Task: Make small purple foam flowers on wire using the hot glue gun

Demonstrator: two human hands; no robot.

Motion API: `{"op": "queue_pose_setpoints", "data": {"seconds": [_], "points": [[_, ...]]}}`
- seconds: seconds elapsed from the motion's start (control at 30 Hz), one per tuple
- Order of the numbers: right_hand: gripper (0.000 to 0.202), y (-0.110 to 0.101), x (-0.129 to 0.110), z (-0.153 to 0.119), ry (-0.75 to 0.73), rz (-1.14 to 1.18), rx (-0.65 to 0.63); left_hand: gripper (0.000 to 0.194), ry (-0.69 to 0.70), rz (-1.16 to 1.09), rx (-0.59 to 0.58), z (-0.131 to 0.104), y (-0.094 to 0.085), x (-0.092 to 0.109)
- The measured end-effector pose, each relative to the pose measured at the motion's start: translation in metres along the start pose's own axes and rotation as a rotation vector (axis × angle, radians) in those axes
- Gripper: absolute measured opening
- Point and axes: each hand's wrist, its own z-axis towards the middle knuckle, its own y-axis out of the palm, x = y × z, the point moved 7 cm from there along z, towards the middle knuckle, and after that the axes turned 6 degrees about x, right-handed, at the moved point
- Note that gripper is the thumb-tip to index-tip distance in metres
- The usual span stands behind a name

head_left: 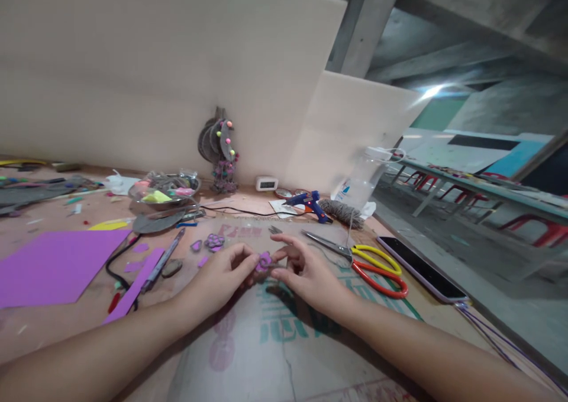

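Over the cardboard, my left hand [233, 266] pinches a small purple curled craft piece [263, 262] between thumb and fingers. My right hand [302, 266] is close beside that piece, its fingers bent but apart. Whether its fingertips touch the piece cannot be made out. Just beyond my left hand lie a purple and grey flower-shaped piece [215, 242] and a small purple petal-like piece [196, 245]. To the right of my right hand rest large scissors [355, 254] with one yellow and one red handle loop.
A purple sheet [57, 266], a purple strip [137, 283] and a pen [165, 260] lie left. Behind stand a bowl of scraps [164, 189], a decorated grey craft [219, 147], a blue glue gun [310, 205], grey yarn [344, 212] and a plastic jug [364, 180]. A phone [421, 269] lies right.
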Motion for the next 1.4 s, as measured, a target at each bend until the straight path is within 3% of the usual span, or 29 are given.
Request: {"op": "queue_pose_setpoints", "data": {"seconds": [0.1,0.23,0.33,0.5,0.6,0.67,0.83,1.07,1.23,1.4], "points": [[0.039,-0.012,-0.008,0.003,-0.063,-0.021,0.065,0.025,0.0,-0.048,-0.002,0.0,0.001,-0.001],[0.018,-0.049,-0.015,0.014,-0.093,-0.05,0.273,0.025,-0.009,-0.081,-0.004,0.0,0.003,-0.007],[0.027,-0.06,-0.014,0.023,-0.064,-0.119,0.259,0.026,-0.013,-0.075,-0.007,0.002,0.003,-0.01],[0.025,-0.032,-0.003,0.018,0.075,0.019,0.04,0.025,0.001,-0.055,-0.001,0.003,0.003,-0.01],[0.052,-0.003,0.005,0.005,0.208,0.196,-0.146,0.026,0.007,-0.039,0.0,0.003,0.002,-0.009],[0.06,0.009,0.007,-0.002,0.25,0.216,-0.214,0.027,0.007,-0.014,-0.004,0.002,0.001,-0.009],[0.049,0.008,0.005,-0.002,0.176,0.136,-0.177,0.026,0.006,0.043,-0.004,0.001,-0.001,-0.007],[0.021,-0.007,-0.002,0.003,0.028,-0.343,-0.055,0.025,0.035,0.099,0.0,-0.001,-0.001,0.002],[0.017,-0.005,-0.009,0.003,-0.048,-0.312,-0.026,0.024,0.045,0.135,-0.002,-0.001,-0.001,0.003],[0.022,-0.007,-0.001,0.004,-0.001,-0.256,-0.024,0.025,0.027,0.156,0.005,-0.001,-0.001,0.001]]}}
